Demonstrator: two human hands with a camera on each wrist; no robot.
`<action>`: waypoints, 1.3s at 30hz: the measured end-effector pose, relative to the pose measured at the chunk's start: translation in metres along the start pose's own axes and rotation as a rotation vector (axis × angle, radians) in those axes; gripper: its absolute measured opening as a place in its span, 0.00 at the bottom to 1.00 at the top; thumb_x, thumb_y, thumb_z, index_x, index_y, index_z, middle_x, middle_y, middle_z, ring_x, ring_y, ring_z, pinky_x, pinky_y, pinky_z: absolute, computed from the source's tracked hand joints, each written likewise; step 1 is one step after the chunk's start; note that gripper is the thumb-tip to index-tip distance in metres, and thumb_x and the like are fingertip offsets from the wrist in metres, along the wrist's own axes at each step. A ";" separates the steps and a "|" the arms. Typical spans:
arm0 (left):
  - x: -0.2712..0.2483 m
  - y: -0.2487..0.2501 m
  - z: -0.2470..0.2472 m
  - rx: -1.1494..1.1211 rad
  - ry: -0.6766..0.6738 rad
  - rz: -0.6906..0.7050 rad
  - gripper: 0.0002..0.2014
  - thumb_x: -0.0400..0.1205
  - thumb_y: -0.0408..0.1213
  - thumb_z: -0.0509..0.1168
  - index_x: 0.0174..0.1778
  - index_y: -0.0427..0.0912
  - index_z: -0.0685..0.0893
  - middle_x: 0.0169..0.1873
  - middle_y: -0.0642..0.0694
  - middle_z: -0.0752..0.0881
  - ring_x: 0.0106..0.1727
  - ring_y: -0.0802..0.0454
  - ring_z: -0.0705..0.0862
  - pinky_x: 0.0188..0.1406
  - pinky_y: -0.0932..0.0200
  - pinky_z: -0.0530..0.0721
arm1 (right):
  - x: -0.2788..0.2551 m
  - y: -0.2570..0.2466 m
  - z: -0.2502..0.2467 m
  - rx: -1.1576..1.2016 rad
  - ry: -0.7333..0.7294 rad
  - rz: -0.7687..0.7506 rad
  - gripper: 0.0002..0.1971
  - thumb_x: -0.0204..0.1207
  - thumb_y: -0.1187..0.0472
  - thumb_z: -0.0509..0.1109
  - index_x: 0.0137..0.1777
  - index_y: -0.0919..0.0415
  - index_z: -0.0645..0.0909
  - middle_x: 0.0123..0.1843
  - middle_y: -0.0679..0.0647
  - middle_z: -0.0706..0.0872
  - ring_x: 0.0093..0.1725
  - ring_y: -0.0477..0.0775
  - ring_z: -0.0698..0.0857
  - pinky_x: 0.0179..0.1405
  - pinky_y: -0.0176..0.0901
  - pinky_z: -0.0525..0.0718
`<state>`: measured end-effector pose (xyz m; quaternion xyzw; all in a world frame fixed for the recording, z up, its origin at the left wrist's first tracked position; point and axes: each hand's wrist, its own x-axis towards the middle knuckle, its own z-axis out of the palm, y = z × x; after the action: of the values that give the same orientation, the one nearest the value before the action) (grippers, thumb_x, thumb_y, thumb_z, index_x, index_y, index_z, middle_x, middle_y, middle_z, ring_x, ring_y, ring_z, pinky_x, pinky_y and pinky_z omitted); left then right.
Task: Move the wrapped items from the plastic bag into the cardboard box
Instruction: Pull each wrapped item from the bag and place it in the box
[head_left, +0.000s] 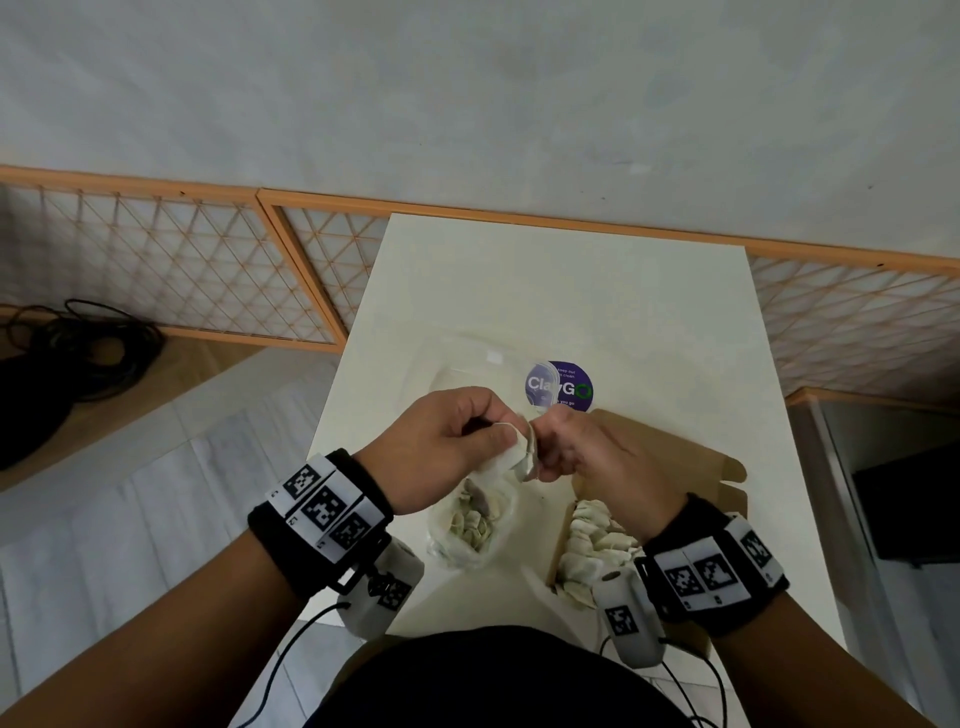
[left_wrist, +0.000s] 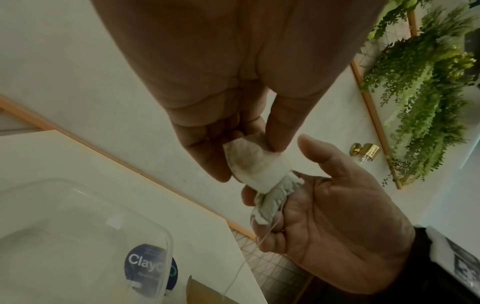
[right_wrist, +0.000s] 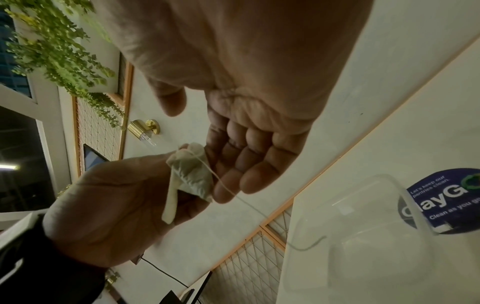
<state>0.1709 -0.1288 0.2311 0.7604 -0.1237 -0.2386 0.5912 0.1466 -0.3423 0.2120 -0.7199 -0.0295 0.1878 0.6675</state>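
Observation:
Over the table's middle my left hand (head_left: 493, 428) pinches a white wrapped item (left_wrist: 249, 162) between thumb and fingers. A crumpled greenish wrapped item (left_wrist: 272, 202) with a thin string joins its end and lies in the curled fingers of my right hand (head_left: 553, 454), whose thumb stands away. The right wrist view shows that greenish item (right_wrist: 192, 174) between both hands. Below the hands the clear plastic bag (head_left: 467, 527) lies open with several wrapped items inside. To its right the cardboard box (head_left: 675, 457) holds a pile of wrapped items (head_left: 592, 540).
A clear plastic container (head_left: 467, 374) stands behind the hands, beside a round purple ClayGo sticker (head_left: 560, 387) on the white table (head_left: 571, 291). The box's flap (head_left: 727, 467) stands open on the right. Wooden lattice panels (head_left: 156, 260) and black cables (head_left: 78, 343) lie left of the table.

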 end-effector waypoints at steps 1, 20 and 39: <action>0.000 0.001 -0.001 -0.004 0.000 -0.009 0.05 0.89 0.30 0.66 0.52 0.36 0.88 0.40 0.50 0.93 0.40 0.56 0.89 0.43 0.60 0.84 | 0.000 -0.001 0.001 -0.004 0.000 -0.016 0.20 0.87 0.44 0.64 0.48 0.57 0.91 0.40 0.54 0.92 0.41 0.49 0.89 0.46 0.42 0.87; -0.006 -0.015 -0.005 -0.166 0.037 -0.109 0.11 0.78 0.40 0.72 0.50 0.37 0.90 0.51 0.35 0.92 0.47 0.45 0.88 0.48 0.50 0.84 | 0.006 0.019 0.010 -0.156 0.014 -0.055 0.10 0.84 0.56 0.68 0.50 0.55 0.91 0.43 0.59 0.93 0.48 0.63 0.90 0.52 0.61 0.89; -0.018 -0.046 0.001 -0.551 0.345 -0.200 0.05 0.83 0.27 0.71 0.53 0.35 0.91 0.46 0.37 0.92 0.47 0.44 0.89 0.50 0.54 0.87 | 0.015 0.028 0.042 -0.080 0.016 0.005 0.06 0.86 0.68 0.70 0.55 0.58 0.86 0.44 0.53 0.96 0.46 0.53 0.94 0.46 0.38 0.89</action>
<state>0.1512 -0.1086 0.1909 0.6095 0.1226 -0.1875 0.7605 0.1422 -0.3011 0.1796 -0.7474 -0.0299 0.1825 0.6381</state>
